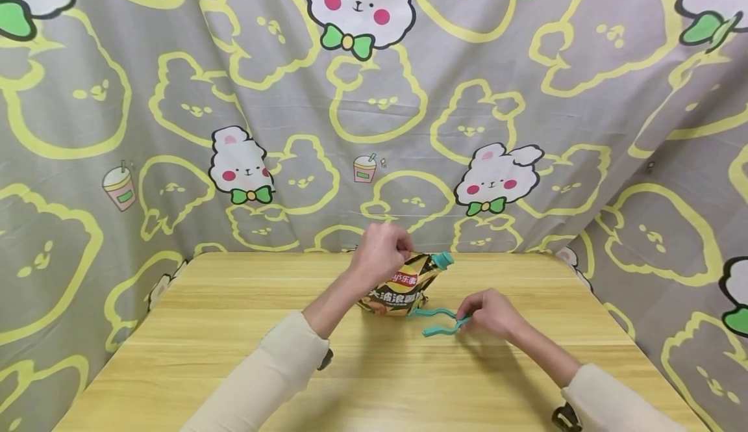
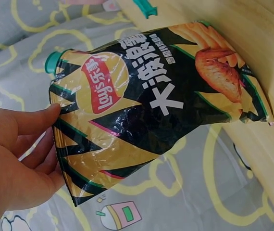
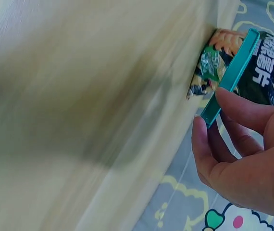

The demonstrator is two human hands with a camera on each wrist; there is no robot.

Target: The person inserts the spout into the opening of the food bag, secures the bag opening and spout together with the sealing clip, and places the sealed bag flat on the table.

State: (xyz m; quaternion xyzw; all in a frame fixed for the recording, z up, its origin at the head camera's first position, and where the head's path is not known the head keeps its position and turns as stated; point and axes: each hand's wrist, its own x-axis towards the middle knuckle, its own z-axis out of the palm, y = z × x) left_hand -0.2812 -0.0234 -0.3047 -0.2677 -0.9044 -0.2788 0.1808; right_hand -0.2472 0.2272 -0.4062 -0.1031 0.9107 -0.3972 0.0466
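A black and gold Lay's potato chip bag [image 1: 393, 299] stands tilted on the table, its printed front showing a chicken wing in the left wrist view. My left hand [image 1: 380, 255] pinches its top edge, thumb on the printed side [image 2: 98, 91]. At the bag's upper right corner sits a teal cap [image 1: 443, 260]. Low and to the right of the bag, my right hand [image 1: 492, 314] holds a teal bag clip [image 1: 441, 331] between thumb and fingers. The clip's two wavy arms are spread apart and point toward the bag's lower part; one overlaps the bag in the right wrist view [image 3: 238, 62].
A light wood-grain table [image 1: 234, 347] lies under both hands. Behind it and at both sides hangs a grey curtain [image 1: 380, 114] with yellow outlines and white cartoon animals. A dark band [image 1: 565, 417] shows at the right sleeve.
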